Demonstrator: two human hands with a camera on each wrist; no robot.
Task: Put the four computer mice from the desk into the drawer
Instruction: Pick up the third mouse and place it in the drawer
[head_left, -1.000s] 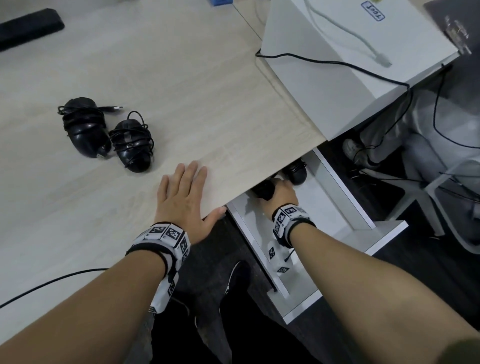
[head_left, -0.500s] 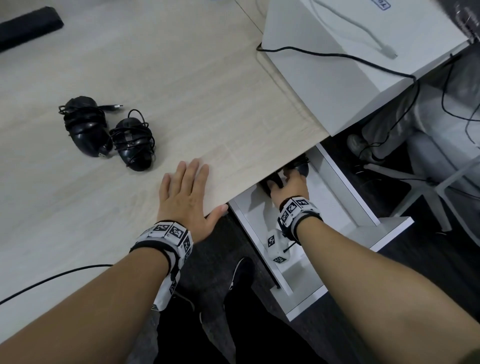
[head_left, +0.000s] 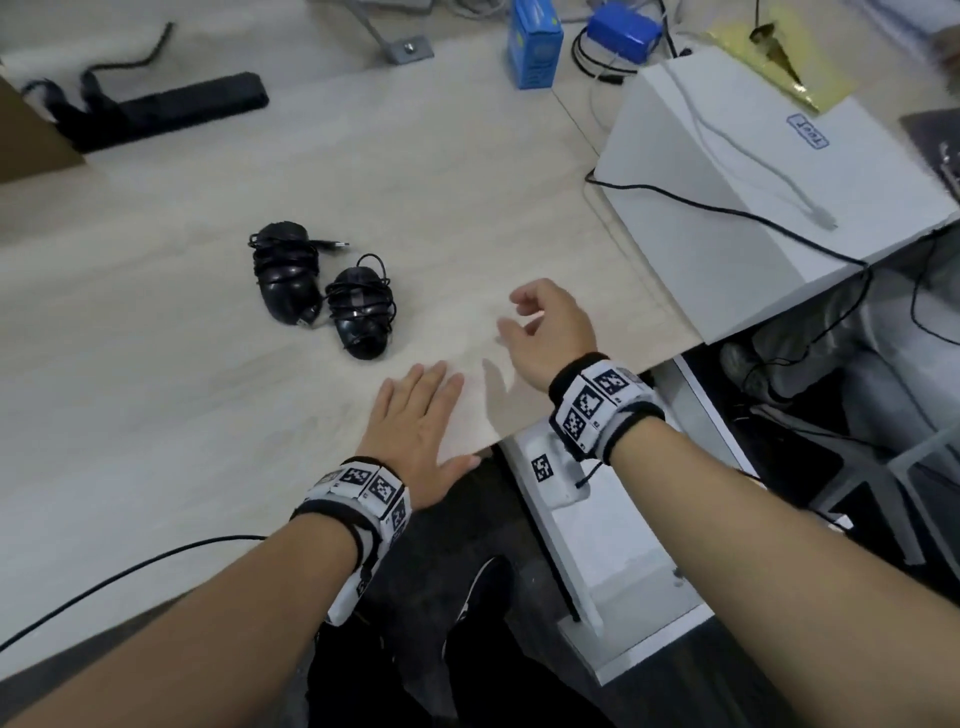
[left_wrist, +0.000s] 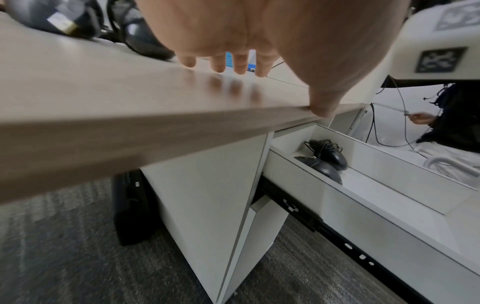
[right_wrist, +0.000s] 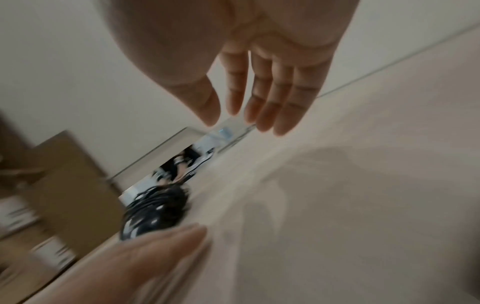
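Note:
Two black mice with cords wound round them lie side by side on the light wooden desk: one (head_left: 284, 270) further back, one (head_left: 361, 316) nearer me. Two more black mice (left_wrist: 327, 153) (left_wrist: 320, 168) sit inside the open white drawer (left_wrist: 405, 186) under the desk's right end. My left hand (head_left: 420, 421) rests flat on the desk near its front edge, fingers straight. My right hand (head_left: 545, 325) hovers over the desk to the right of the mice, fingers loosely bent, holding nothing. The right wrist view is blurred and shows the nearer mouse (right_wrist: 155, 211) ahead.
A white box (head_left: 769, 208) with cables over it stands at the desk's right end above the drawer. A black power strip (head_left: 171, 111) lies at the back left, blue boxes (head_left: 535, 44) at the back. A thin black cable (head_left: 130, 571) crosses the front edge.
My right hand let go of a mouse in the drawer, came up out of it and moved left over the desk toward the two mice. My left hand stayed flat.

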